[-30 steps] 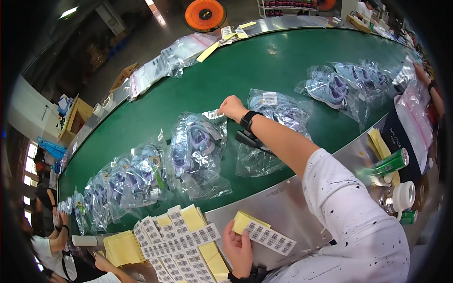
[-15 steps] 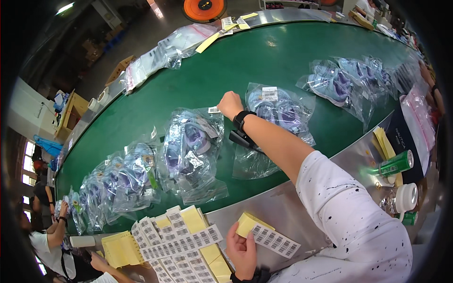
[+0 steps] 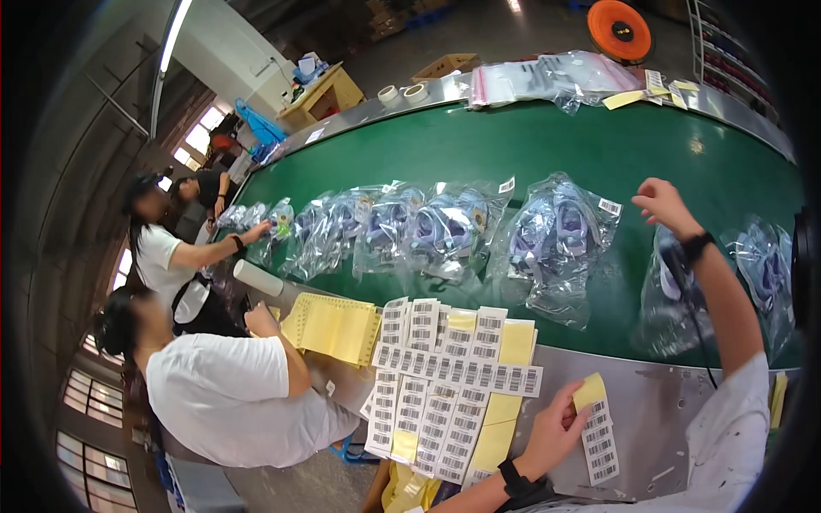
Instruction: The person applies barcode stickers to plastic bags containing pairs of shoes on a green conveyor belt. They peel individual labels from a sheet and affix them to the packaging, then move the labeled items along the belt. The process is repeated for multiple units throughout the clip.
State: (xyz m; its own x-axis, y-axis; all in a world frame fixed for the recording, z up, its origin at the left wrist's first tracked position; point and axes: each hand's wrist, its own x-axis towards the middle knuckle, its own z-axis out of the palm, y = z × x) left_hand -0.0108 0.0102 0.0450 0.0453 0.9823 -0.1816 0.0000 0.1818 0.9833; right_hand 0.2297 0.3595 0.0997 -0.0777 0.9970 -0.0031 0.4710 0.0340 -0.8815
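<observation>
Pinched in my left hand [image 3: 556,427] is a strip of barcode labels [image 3: 601,449] with a bare yellow backing end. My right hand [image 3: 667,208] hovers over the green belt, fingers loosely bent and apart, with nothing seen in them. Left of it lies a clear bag with a pair of light blue shoes [image 3: 569,227]; a white barcode label [image 3: 610,207] sits on its upper right corner. Beneath my right forearm another bagged pair [image 3: 671,282] is partly covered. Sheets of barcode labels [image 3: 445,389] are spread on the metal ledge beside my left hand.
More bagged shoes [image 3: 445,231] line the green belt [image 3: 359,158] to the left. A stack of clear bags [image 3: 547,81] and tape rolls [image 3: 416,92] rest on the far rim. Yellow backing paper [image 3: 333,329] lies near a co-worker [image 3: 231,393]; other people work farther left.
My view has swung left, bringing co-workers into sight. My right hand has come away from the label on the bag's corner. My left hand still holds the label strip.
</observation>
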